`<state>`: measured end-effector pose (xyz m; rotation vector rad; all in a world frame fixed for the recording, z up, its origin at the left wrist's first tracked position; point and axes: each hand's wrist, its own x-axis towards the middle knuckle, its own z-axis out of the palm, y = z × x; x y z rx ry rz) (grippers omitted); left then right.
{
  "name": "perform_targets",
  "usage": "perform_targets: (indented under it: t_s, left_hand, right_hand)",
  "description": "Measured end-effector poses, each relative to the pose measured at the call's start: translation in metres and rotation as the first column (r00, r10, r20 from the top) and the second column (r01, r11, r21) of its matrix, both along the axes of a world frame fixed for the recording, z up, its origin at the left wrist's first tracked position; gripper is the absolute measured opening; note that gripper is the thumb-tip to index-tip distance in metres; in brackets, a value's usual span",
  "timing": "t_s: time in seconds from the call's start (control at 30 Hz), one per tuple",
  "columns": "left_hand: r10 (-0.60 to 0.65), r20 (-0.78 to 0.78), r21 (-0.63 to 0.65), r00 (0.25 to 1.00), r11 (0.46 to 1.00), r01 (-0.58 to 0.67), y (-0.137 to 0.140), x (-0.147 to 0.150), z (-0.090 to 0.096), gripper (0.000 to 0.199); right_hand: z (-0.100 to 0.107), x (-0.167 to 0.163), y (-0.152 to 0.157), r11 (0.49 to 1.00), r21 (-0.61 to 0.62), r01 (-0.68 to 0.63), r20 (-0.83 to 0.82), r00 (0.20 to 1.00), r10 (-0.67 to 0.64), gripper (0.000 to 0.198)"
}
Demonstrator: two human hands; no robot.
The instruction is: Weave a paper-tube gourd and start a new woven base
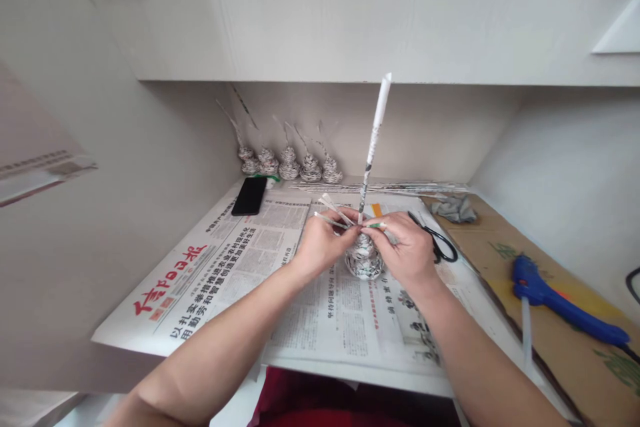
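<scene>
Between my hands a woven paper gourd [365, 263] stands upright on the newspaper [320, 333]. One long rolled paper tube [374, 133] rises steeply from its top, and shorter paper strips [331, 207] fan out to the left. My left hand [326, 235] is closed, thumb and fingers pinching the paper strips at the gourd's neck. From the other side my right hand [406, 244] pinches a strip with a green patch at the same spot. The fingertips of both hands nearly meet and partly cover the gourd's top.
Several finished-looking paper gourds [311, 167] line the back wall, beside thin paper rods [400, 187]. A black phone [249, 196] lies at the left. On the right are black-handled scissors [443, 243], a grey cloth [454, 209] and a blue glue gun [560, 310] on cardboard [493, 230].
</scene>
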<state>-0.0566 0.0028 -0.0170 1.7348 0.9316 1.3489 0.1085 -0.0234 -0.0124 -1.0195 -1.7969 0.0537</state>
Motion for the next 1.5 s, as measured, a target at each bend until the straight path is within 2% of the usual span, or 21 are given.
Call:
perform_targets:
  t_s: [0.2,0.47,0.63,0.67,0.73,0.8,0.9,1.03,1.1,1.27,1.37,1.5]
  left_hand:
    - [-0.022,0.011,-0.045,1.0,0.999,0.023,0.002,-0.001,-0.001,0.019]
    - [-0.046,0.002,-0.021,0.999,0.999,0.046,-0.002,0.0,0.004,0.015]
    - [-0.067,0.065,-0.058,0.996,0.996,0.071,-0.001,0.001,0.0,0.013]
    - [-0.069,0.075,-0.063,0.995,0.995,0.074,0.0,0.002,-0.001,0.014]
    - [-0.067,0.092,-0.063,0.993,0.995,0.073,0.001,0.003,-0.003,0.015]
    - [-0.067,0.098,-0.061,0.993,0.995,0.074,0.001,0.004,-0.004,0.017]
    - [-0.136,0.081,-0.064,0.987,0.988,0.141,0.001,0.001,-0.002,0.022]
    - [-0.301,0.043,-0.106,0.953,0.947,0.304,0.005,-0.007,0.005,0.029]
    - [-0.347,0.009,-0.127,0.938,0.93,0.346,0.008,-0.012,0.007,0.028]
    - [-0.429,0.027,-0.157,0.903,0.89,0.428,0.013,-0.018,0.009,0.024]
    - [-0.395,0.001,-0.129,0.919,0.911,0.392,0.013,-0.018,0.009,0.02]
    - [-0.41,-0.014,-0.109,0.912,0.907,0.406,0.008,-0.016,0.011,0.014]
  right_hand:
    - [-0.002,0.008,0.005,0.984,-0.171,-0.053,-0.075,0.996,0.041,0.009]
    - [-0.001,0.005,0.003,0.982,-0.182,-0.052,-0.04,0.998,0.045,0.007]
    - [-0.001,0.004,0.003,0.995,-0.039,0.093,0.06,0.994,-0.091,0.005]
    - [-0.001,0.004,0.002,0.993,-0.041,0.109,0.063,0.992,-0.106,0.006]
    - [-0.002,0.003,0.002,0.988,-0.121,0.096,0.004,0.995,-0.096,0.008]
    - [-0.002,0.003,0.003,0.964,-0.263,0.029,-0.117,0.991,-0.062,0.011]
    - [-0.002,0.007,0.007,0.888,-0.436,-0.146,-0.326,0.945,-0.004,0.018]
    - [0.002,0.013,0.009,0.792,-0.532,-0.3,-0.474,0.88,0.015,0.023]
    - [0.003,0.014,0.009,0.775,-0.545,-0.319,-0.476,0.879,0.027,0.021]
    - [-0.001,0.015,0.009,0.794,-0.537,-0.284,-0.414,0.909,0.045,0.014]
    - [-0.001,0.013,0.007,0.807,-0.547,-0.223,-0.365,0.931,0.009,0.012]
    - [0.003,0.007,-0.001,0.86,-0.486,-0.157,-0.276,0.961,0.02,0.009]
